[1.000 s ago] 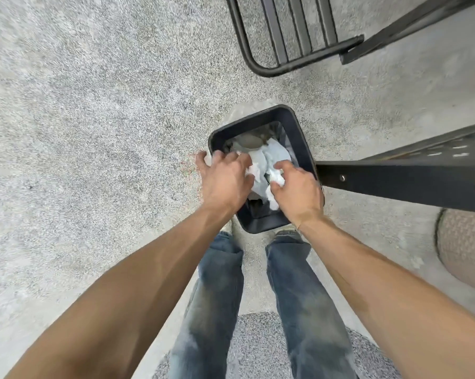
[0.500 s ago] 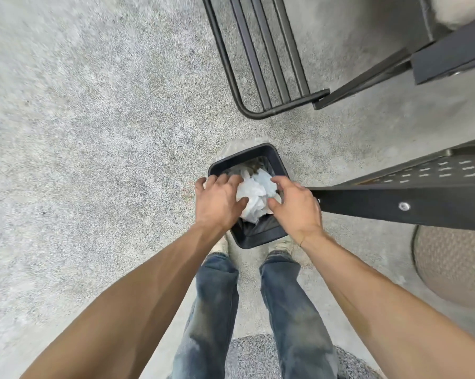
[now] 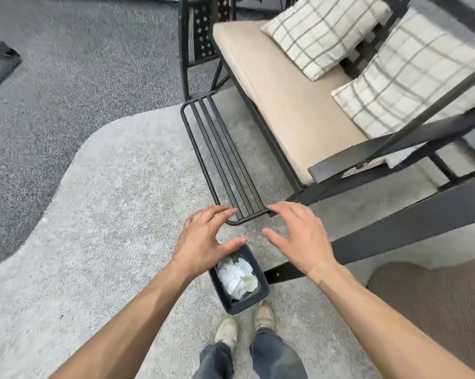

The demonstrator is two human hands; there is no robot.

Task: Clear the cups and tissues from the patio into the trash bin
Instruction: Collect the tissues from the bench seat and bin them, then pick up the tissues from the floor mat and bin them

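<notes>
A small black trash bin (image 3: pixel 261 292) stands on the light grey rug just in front of my shoes. Crumpled white tissues (image 3: pixel 233 274) fill it, and a pale cup rim (image 3: pixel 250 283) shows at their right edge. My left hand (image 3: pixel 203 239) hovers above the bin's far left corner, fingers spread, holding nothing. My right hand (image 3: pixel 299 236) hangs to the right of the bin and higher, also spread and empty. Both hands are clear of the tissues.
A black metal swing bench (image 3: pixel 285 105) with a beige cushion and two checked pillows (image 3: pixel 326 31) stands ahead on the right; its footrest bars (image 3: pixel 225 165) reach toward my hands. A dark frame bar (image 3: pixel 395 231) crosses right of the bin. A brown pouf (image 3: pixel 436 310) sits at the right.
Both hands have let go of the tissues and lifted up out of the bin, spreading apart. My head has risen, so the bin looks smaller and the bench has come into view.
</notes>
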